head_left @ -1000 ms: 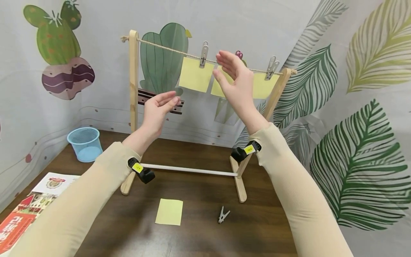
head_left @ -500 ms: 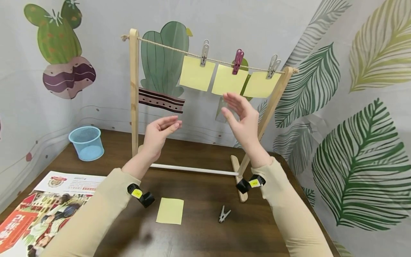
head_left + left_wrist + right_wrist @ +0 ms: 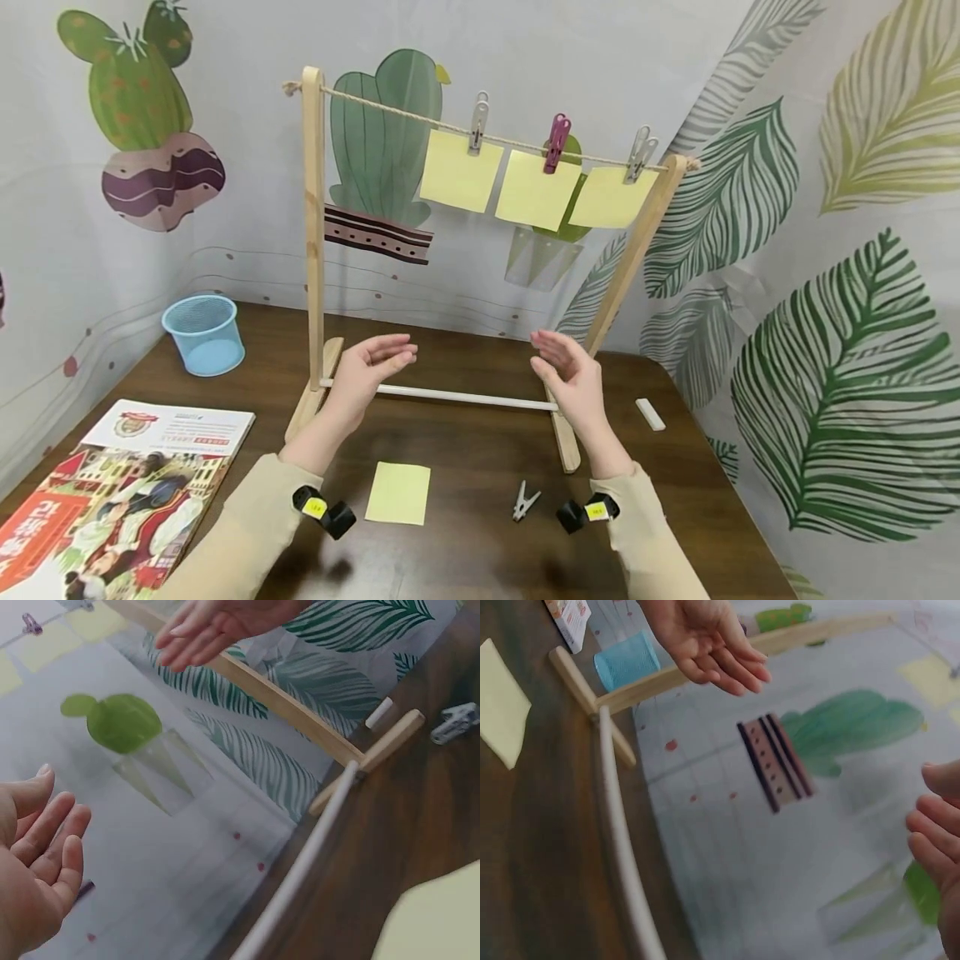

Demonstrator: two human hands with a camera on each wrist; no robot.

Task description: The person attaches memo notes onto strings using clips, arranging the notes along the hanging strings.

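My left hand hovers above the table near the rack's left foot, its fingers loosely bent and holding nothing. Level with it on the other side, my right hand is likewise empty, palm turned inward. Three yellow paper squares hang from the rope of the wooden rack. A grey clothespin clips the left square, a magenta clothespin the middle square, and another grey clothespin the right square. On the table lie a loose yellow square and a grey clothespin.
A blue mesh basket stands at the back left, behind a magazine. To the right of the rack lies a small white block. A white bar joins the rack's legs low down. Patterned cloth hangs behind.
Both hands have come down from the height of the hanging squares toward the table. The magenta clothespin and the middle square, partly hidden earlier by the right hand, now show fully.
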